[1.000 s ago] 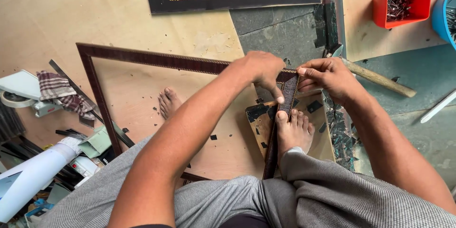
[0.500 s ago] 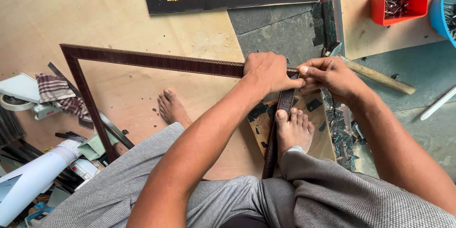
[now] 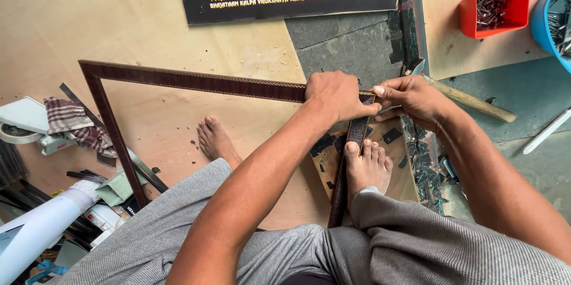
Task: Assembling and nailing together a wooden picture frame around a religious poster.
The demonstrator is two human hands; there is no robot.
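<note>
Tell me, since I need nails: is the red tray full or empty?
Partly filled: the red tray holds a dark heap of small metal pieces, its floor showing.

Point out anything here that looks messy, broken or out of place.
Small dark chips lie scattered on the board by the right foot, beside the frame corner that the left hand and right hand grip. The floor's dark covering is torn and patchy. Nothing on the frame itself looks broken.
</note>
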